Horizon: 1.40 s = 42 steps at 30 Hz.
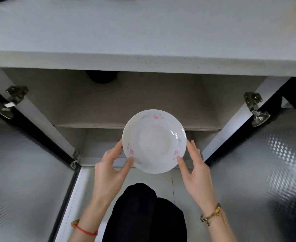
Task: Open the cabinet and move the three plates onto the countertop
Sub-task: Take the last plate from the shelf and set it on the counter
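A white plate with pink and blue flower marks is held level in front of the open cabinet. My left hand grips its left rim, thumb on top. My right hand grips its right rim the same way. The plate hangs below the pale countertop, whose front edge runs across the view above the cabinet opening. No other plates show inside the cabinet; the plate hides part of the shelf.
Both cabinet doors stand swung wide: the left door and the right door, with textured silver insides and metal hinges. A dark round pipe hangs under the counter. My dark-clothed knee is below the plate.
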Each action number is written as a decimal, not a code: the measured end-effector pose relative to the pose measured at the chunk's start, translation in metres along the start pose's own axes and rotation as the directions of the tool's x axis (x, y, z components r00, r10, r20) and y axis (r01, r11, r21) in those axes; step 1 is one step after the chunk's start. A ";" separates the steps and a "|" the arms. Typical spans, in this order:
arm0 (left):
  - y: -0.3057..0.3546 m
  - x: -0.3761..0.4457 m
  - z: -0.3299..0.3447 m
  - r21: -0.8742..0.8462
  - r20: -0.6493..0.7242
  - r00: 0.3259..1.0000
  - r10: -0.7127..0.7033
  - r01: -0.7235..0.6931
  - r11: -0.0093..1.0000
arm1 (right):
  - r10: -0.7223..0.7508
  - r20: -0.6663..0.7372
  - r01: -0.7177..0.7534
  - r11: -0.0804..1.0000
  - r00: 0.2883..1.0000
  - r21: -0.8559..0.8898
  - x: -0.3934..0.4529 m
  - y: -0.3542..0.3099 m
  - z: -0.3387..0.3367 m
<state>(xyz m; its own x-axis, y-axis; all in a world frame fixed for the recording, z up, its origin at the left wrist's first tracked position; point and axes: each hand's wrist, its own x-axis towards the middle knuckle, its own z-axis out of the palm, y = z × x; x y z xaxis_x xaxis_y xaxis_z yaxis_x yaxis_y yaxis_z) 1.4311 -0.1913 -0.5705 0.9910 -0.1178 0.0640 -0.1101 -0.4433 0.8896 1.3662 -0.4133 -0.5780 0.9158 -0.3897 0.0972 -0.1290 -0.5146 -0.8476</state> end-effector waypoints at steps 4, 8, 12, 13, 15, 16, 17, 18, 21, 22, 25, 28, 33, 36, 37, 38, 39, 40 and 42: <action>0.048 -0.013 -0.032 -0.005 0.037 0.998 -0.059 0.059 0.998 | 0.089 0.037 -0.090 0.996 0.995 0.029 -0.015 -0.051 -0.032; 0.098 -0.026 -0.066 0.008 0.051 0.995 -0.089 0.089 0.996 | 0.120 0.053 -0.121 0.992 0.991 0.022 -0.026 -0.109 -0.064; 0.153 -0.036 -0.105 -0.007 0.044 0.993 -0.108 0.108 0.994 | 0.107 0.051 -0.108 0.994 0.993 0.017 -0.033 -0.174 -0.099; 0.168 -0.038 -0.115 -0.011 0.040 0.993 -0.110 0.110 0.994 | 0.100 0.053 -0.100 0.995 0.994 0.006 -0.035 -0.191 -0.108; 0.198 -0.041 -0.135 -0.022 0.031 0.994 -0.105 0.106 0.994 | 0.091 0.063 -0.091 0.996 0.994 -0.007 -0.037 -0.227 -0.125; 0.214 -0.043 -0.145 -0.028 0.027 0.995 -0.100 0.100 0.995 | 0.081 0.068 -0.081 0.997 0.994 -0.007 -0.038 -0.244 -0.133; 0.229 -0.045 -0.156 -0.033 0.023 0.995 -0.094 0.095 0.995 | 0.063 0.071 -0.063 0.998 0.995 -0.005 -0.039 -0.261 -0.142; 0.244 -0.046 -0.166 -0.036 0.021 0.996 -0.090 0.091 0.995 | 0.041 0.073 -0.041 0.999 0.996 -0.002 -0.039 -0.277 -0.150; 0.286 -0.055 -0.194 -0.044 0.011 0.997 -0.082 0.083 0.996 | 0.006 0.060 -0.007 1.000 0.998 0.019 -0.044 -0.319 -0.174; 0.299 -0.057 -0.203 -0.037 0.006 0.997 -0.079 0.079 0.996 | 0.009 0.058 -0.011 0.999 0.998 0.030 -0.046 -0.332 -0.181; 0.331 -0.063 -0.224 -0.015 0.002 0.997 -0.071 0.071 0.997 | 0.015 0.062 -0.018 0.999 0.998 0.046 -0.051 -0.362 -0.198; 0.355 -0.064 -0.239 -0.012 0.000 0.998 -0.058 0.058 0.998 | -0.003 0.063 -0.001 0.998 0.998 0.056 -0.052 -0.381 -0.210; 0.373 -0.048 -0.247 -0.014 -0.006 1.000 -0.021 0.021 1.000 | -0.035 0.068 0.030 0.997 0.997 0.075 -0.034 -0.399 -0.217; 0.375 -0.030 -0.246 -0.035 -0.001 1.000 -0.022 0.022 0.999 | -0.036 0.065 0.031 0.997 0.997 0.073 -0.016 -0.403 -0.216; 0.374 -0.022 -0.245 -0.045 -0.003 1.000 -0.024 0.024 0.999 | -0.029 0.067 0.024 0.998 0.997 0.066 -0.009 -0.404 -0.216; 0.375 -0.012 -0.244 -0.047 -0.004 1.000 -0.024 0.024 0.999 | -0.018 0.068 0.014 0.998 0.998 0.063 -0.001 -0.405 -0.215; 0.375 -0.003 -0.243 -0.041 -0.003 1.000 -0.017 0.017 0.999 | -0.009 0.066 0.004 0.998 0.998 0.067 0.008 -0.405 -0.214; 0.376 0.008 -0.242 -0.036 0.002 1.000 -0.008 0.008 0.999 | -0.001 0.063 -0.004 0.997 0.998 0.076 0.017 -0.406 -0.213; 0.378 0.032 -0.240 -0.034 0.017 1.000 0.002 -0.001 0.999 | 0.013 0.054 -0.017 0.997 0.998 0.078 0.037 -0.408 -0.211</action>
<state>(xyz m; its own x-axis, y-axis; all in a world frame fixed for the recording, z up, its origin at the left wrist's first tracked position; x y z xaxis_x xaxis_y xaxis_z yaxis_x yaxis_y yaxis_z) 1.4392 -0.1490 -0.1233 0.9893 -0.1340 0.0578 -0.1088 -0.4125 0.9045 1.3729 -0.3788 -0.1185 0.9332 -0.3547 0.0581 -0.1146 -0.4469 -0.8872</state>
